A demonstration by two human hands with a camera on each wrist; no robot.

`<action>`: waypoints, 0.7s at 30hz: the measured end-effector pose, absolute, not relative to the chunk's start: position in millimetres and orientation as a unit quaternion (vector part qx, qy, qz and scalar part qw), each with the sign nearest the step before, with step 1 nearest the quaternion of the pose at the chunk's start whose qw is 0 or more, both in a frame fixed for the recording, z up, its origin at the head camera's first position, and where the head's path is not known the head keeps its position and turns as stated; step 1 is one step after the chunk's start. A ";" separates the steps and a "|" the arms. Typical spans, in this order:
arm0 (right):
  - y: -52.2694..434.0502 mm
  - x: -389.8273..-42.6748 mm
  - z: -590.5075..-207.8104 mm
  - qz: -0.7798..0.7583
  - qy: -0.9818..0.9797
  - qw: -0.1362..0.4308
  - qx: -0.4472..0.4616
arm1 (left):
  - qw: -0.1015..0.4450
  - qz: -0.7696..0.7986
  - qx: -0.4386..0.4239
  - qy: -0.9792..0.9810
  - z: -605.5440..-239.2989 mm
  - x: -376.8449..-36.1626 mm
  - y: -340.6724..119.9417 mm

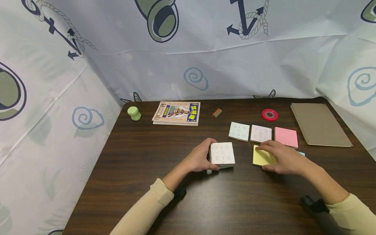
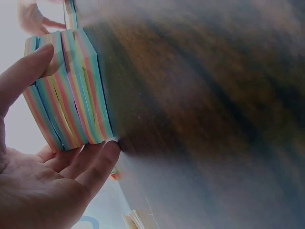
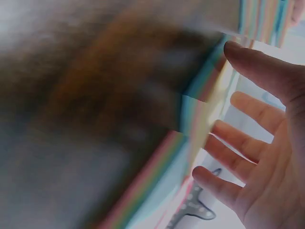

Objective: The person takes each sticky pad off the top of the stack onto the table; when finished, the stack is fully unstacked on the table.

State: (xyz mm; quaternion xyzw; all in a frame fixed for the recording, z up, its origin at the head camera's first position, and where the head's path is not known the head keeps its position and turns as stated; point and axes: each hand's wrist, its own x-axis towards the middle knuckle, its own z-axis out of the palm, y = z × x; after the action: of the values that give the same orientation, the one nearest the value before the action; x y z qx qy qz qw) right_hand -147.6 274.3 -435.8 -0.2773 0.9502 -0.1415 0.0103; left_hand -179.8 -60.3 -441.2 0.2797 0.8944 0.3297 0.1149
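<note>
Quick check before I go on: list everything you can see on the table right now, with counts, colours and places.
Table: 1, dark wood.
Green stamp-like piece: 1, back left.
Picture book: 1, multicoloured cover, back centre.
Eraser: 1, orange and green, right of book.
Tape roll: 1, red, back right.
Notebook: 1, grey-brown, far right.
Pads in a row: pale green, white, pink.
Thick pad: 1, white top, rainbow edges.
Yellow pad: 1.
Left hand: grip on thick pad.
Right hand: resting on yellow pad.

Hands [image 1: 202, 156] on note pads [image 1: 222, 153] — dark table [image 1: 147, 156]
</note>
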 end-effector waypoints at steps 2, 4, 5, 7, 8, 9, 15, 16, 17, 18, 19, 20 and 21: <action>272.4 -147.5 -429.0 -0.139 0.951 0.006 -0.276 | 0.115 0.330 0.280 0.894 -441.2 -179.8 -60.2; 268.6 -147.4 -421.4 -0.141 0.950 0.001 -0.277 | 0.118 0.330 0.278 0.894 -441.2 -179.8 -59.9; 265.7 -147.3 -417.9 -0.145 0.949 -0.001 -0.280 | 0.119 0.330 0.277 0.895 -441.2 -179.8 -59.8; 258.0 -147.3 -412.0 -0.158 0.944 -0.007 -0.289 | 0.121 0.331 0.277 0.894 -441.0 -179.8 -59.8; 253.1 -147.3 -409.4 -0.167 0.941 -0.008 -0.295 | 0.122 0.331 0.276 0.894 -440.9 -179.7 -59.8; 247.6 -147.4 -407.3 -0.178 0.936 -0.012 -0.302 | 0.123 0.332 0.276 0.893 -441.0 -179.7 -59.8; 209.2 -151.8 -404.2 -0.217 0.902 -0.037 -0.372 | 0.124 0.335 0.278 0.892 -442.0 -180.0 -60.5; 203.3 -152.7 -405.0 -0.217 0.897 -0.037 -0.384 | 0.124 0.335 0.278 0.892 -442.2 -180.2 -60.6; 197.7 -153.6 -405.8 -0.217 0.893 -0.031 -0.392 | 0.124 0.335 0.278 0.892 -442.4 -180.3 -60.9; 192.8 -154.7 -406.8 -0.214 0.891 -0.025 -0.400 | 0.124 0.334 0.279 0.892 -442.6 -180.5 -61.1; 188.4 -155.5 -408.0 -0.212 0.889 -0.018 -0.405 | 0.124 0.333 0.279 0.892 -442.9 -180.7 -61.1; 184.6 -156.5 -409.6 -0.210 0.888 -0.012 -0.410 | 0.123 0.332 0.280 0.892 -443.1 -180.6 -61.1; 181.6 -157.5 -411.5 -0.209 0.886 -0.005 -0.413 | 0.123 0.332 0.280 0.892 -443.0 -180.5 -61.2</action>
State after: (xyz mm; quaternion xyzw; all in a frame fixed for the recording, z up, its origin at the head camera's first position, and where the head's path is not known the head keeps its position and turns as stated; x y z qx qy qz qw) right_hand -157.5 181.6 -411.5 -0.4132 0.8862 -0.2093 -0.0055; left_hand -180.5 -61.2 -443.0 0.2802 0.8923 0.3316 0.1233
